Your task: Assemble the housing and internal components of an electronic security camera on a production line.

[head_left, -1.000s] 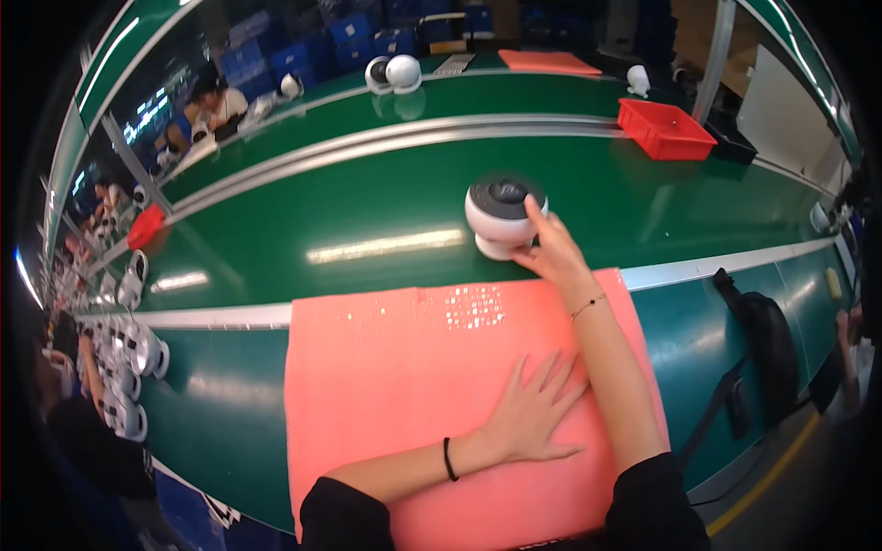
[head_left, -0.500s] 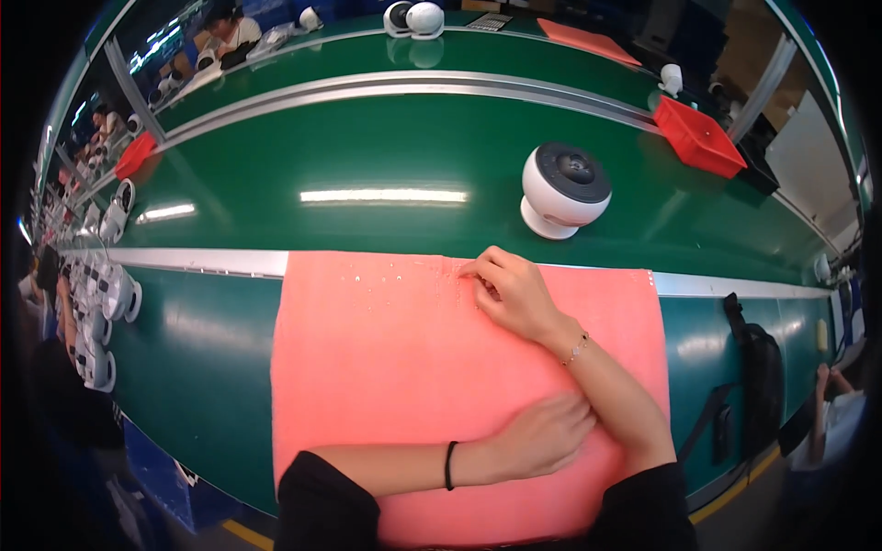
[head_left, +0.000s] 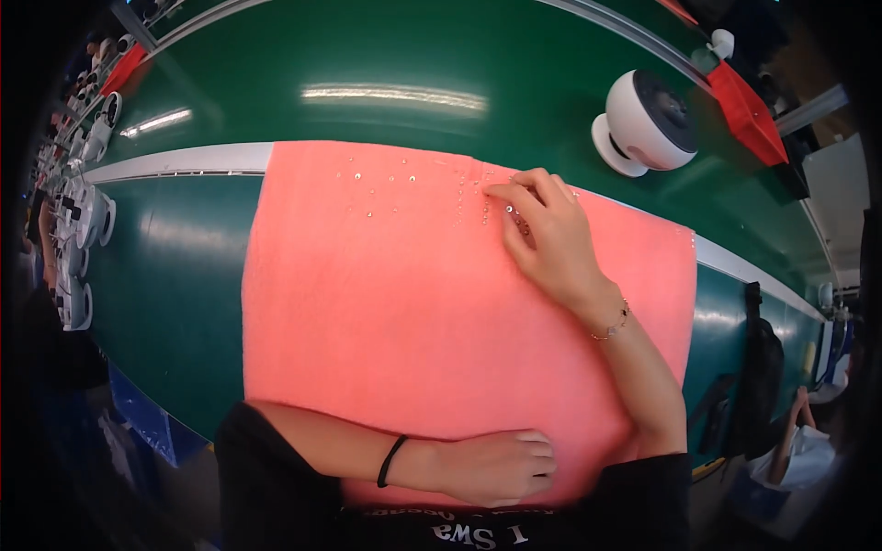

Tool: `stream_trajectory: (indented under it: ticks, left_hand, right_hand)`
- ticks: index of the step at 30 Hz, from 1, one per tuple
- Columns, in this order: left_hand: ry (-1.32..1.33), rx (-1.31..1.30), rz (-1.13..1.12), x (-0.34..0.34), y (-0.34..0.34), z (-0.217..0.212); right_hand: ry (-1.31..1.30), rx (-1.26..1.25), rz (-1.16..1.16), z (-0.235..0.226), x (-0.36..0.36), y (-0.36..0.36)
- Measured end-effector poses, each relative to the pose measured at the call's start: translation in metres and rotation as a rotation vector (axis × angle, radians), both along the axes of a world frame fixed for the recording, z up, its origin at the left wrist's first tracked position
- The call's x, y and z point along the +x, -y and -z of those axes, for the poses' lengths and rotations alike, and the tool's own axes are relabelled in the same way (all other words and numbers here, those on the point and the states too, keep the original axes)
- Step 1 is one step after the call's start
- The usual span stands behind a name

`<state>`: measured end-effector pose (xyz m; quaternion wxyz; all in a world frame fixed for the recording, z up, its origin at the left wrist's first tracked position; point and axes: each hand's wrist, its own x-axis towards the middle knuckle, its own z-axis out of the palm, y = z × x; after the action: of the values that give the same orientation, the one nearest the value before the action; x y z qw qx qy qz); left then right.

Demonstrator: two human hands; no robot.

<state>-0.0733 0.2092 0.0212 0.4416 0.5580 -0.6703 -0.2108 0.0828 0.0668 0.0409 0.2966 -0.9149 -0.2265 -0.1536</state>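
At the mat's far edge: the right hand (head_left: 556,234), fingers bent toward the thumb, a narrow gap between, where a few studs (head_left: 509,209) show; whether it grips any, I cannot tell.
Studs: small and shiny; a loose scatter near the mat's far left corner, short rows just left of the right fingertips, a few at the far right corner.
At the mat's near edge: the left hand (head_left: 491,468), back up, fingers together and bent, tips toward the right; whether anything is under them, I cannot tell.
Mat (head_left: 413,312): pink, lying on the green table (head_left: 175,294), its far edge covering part of the pale rail (head_left: 184,162).
Wrists: fine bracelet (head_left: 614,321) on the right, black band (head_left: 390,462) on the left.
Ball (head_left: 643,129): white, dark-faced, on a white foot, past the mat's far edge toward its right corner, apart from the right hand.
Table's left edge: white devices (head_left: 87,216), bunched.
Table's right edge: black bag (head_left: 762,344); past it, a co-worker's hands (head_left: 802,401).
Far right: red tray (head_left: 746,115).
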Motion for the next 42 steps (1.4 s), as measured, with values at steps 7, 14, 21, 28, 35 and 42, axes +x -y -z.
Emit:
stream_trajectory:
  ticks: [7, 14, 21, 28, 35, 42]
  left_hand:
    - [-0.032, 0.012, -0.005, -0.003, -0.002, -0.003]
    - [-0.061, 0.019, -0.021, -0.002, -0.002, -0.004]
    - [-0.048, 0.028, -0.016, 0.0, -0.001, -0.007]
    - [-0.051, 0.028, -0.012, 0.0, -0.001, -0.008]
    - [-0.042, 0.009, -0.017, 0.002, 0.0, -0.008]
    - [-0.02, 0.021, -0.016, -0.001, -0.001, -0.007]
  right_hand:
    - [0.078, -0.121, -0.168, -0.002, -0.035, 0.003]
    - [-0.104, -0.073, -0.493, -0.011, -0.044, 0.013]
    - [-0.198, 0.051, -0.501, -0.009, -0.041, 0.016]
    - [-0.141, 0.083, -0.431, -0.006, -0.042, 0.011]
    - [-0.02, 0.142, -0.394, -0.006, -0.042, 0.011]
    - [0.033, 0.148, -0.321, -0.002, -0.044, 0.009]
